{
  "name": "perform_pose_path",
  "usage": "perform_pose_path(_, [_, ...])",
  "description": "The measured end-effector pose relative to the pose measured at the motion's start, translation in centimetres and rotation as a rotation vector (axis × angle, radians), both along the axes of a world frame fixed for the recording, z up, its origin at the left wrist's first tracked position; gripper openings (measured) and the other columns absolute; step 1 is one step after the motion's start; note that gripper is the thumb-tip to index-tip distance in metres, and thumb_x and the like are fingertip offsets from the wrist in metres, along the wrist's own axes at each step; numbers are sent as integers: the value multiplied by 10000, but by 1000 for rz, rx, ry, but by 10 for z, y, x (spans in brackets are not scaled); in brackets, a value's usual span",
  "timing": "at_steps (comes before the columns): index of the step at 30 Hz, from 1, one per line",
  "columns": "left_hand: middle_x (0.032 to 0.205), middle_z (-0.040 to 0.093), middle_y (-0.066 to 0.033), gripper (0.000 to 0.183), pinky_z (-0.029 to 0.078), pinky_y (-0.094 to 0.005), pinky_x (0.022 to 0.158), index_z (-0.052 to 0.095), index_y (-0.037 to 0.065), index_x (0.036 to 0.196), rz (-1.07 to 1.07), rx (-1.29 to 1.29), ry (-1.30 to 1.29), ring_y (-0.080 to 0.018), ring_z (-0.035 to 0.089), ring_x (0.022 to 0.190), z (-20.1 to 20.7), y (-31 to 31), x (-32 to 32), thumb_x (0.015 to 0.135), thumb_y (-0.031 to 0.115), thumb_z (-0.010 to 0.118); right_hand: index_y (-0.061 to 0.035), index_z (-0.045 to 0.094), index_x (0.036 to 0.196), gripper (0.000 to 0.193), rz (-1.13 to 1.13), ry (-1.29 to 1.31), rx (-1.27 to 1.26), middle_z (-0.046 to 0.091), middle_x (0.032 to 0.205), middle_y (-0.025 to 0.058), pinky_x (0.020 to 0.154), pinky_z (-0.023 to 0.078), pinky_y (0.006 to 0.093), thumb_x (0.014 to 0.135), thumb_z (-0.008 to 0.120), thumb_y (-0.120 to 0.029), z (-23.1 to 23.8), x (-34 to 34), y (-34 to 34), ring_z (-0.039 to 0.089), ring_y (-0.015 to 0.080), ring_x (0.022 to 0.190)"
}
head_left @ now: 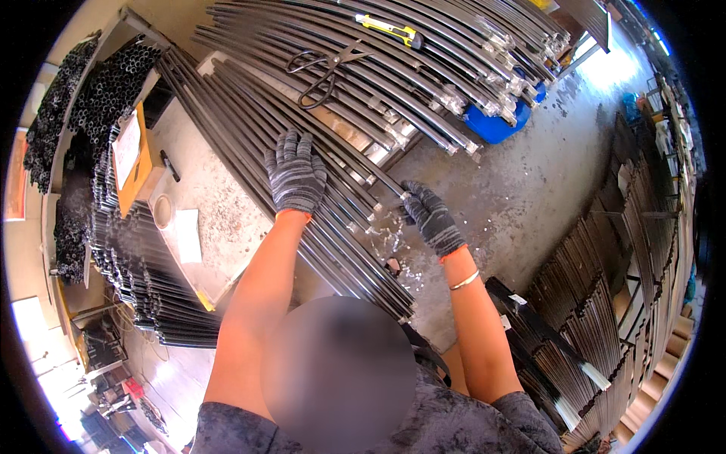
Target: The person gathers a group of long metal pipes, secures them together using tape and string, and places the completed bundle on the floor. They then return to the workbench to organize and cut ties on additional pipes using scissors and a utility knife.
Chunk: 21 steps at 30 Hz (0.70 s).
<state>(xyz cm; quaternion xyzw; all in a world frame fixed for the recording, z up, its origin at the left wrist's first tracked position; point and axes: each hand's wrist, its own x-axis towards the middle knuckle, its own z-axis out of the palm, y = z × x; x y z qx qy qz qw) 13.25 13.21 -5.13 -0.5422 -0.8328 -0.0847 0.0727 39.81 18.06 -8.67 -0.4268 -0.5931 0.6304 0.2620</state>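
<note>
My left hand (297,172), in a grey striped glove with an orange cuff, lies flat across a row of long dark metal tubes (361,261), its fingers stretched out. At the tubes' near right ends, my right hand (432,217) has its gloved fingers closed at the end of one metal tube (382,178); the fingertips are partly hidden. Black-handled scissors (330,74) lie open on the tubes beyond my hands. Farther off, a yellow box cutter (388,30) rests on more tubes, several with clear plastic on their ends.
Left of the tubes is a worktop (215,227) with a roll of tape (162,211), a white paper (188,235) and a black marker (170,166). Stacked tubes (121,87) fill a rack at the left. A blue container (495,125) sits below the tube ends. Bundled profiles (578,303) stand at the right.
</note>
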Motion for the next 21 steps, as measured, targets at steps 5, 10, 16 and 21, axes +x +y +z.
perform_pose_path(5, [1342, 464, -167, 473, 289, -430, 1079, 481, 63, 1286, -26, 264, -127, -337, 397, 1266, -2, -1, -4, 854, 229, 580, -31, 618, 1025, 163, -84, 217, -320, 657, 831, 57, 634, 502, 273, 888, 614, -119, 17, -12, -9, 606, 139, 717])
perform_pose_path(10, [1039, 573, -139, 337, 482, -371, 823, 538, 23, 1114, 206, 849, -1148, -257, 567, 926, 8, -4, 33, 886, 266, 589, -17, 616, 999, 176, 18, 8, 363, 648, 816, 130, 667, 498, 357, 842, 640, -93, 75, -14, -55, 616, 258, 711])
perform_pose_path(16, [574, 397, 28, 162, 352, -274, 401, 564, 73, 923, 150, 847, -2271, -100, 389, 428, 59, -13, 69, 918, 235, 559, 34, 612, 1004, 180, 23, -61, 548, 644, 866, 164, 731, 490, 366, 884, 584, -98, 94, -18, -92, 620, 301, 767])
perform_pose_path(21, [575, 439, 39, 145, 323, -251, 342, 556, 61, 944, 218, 892, -1886, -81, 407, 414, 114, -17, 90, 920, 204, 560, 21, 616, 986, 195, 37, -21, 782, 622, 845, 194, 664, 466, 367, 841, 602, -108, 84, -8, -108, 610, 320, 756])
